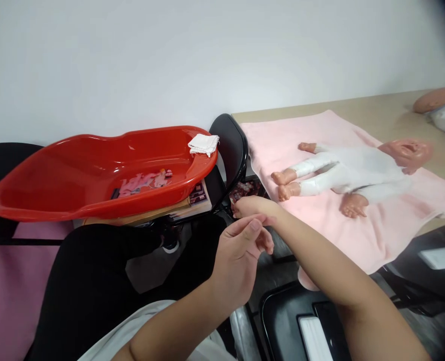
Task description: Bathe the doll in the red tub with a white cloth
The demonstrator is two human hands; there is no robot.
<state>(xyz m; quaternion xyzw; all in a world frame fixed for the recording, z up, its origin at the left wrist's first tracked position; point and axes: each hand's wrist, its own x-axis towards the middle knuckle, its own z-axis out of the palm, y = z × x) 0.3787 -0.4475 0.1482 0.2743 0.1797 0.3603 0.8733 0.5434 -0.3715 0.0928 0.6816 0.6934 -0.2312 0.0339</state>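
My left hand (241, 253) hovers in front of me with its fingers loosely curled and apart, its fingertips touching my right wrist; it holds nothing. My right hand (250, 206) reaches forward to the gap between the black chair (232, 145) and the table, just below the pink towel's (357, 230) near corner. Its fingers point left, and I cannot tell if they grip anything. A baby doll (350, 173) in a white suit lies on its back on the towel, feet towards my right hand.
A red baby bathtub (94, 173) rests on books (192, 200) at the left, a folded white cloth (204, 144) on its rim. A second doll (442, 108) lies at the table's far right. A black seat (286, 316) is below my arms.
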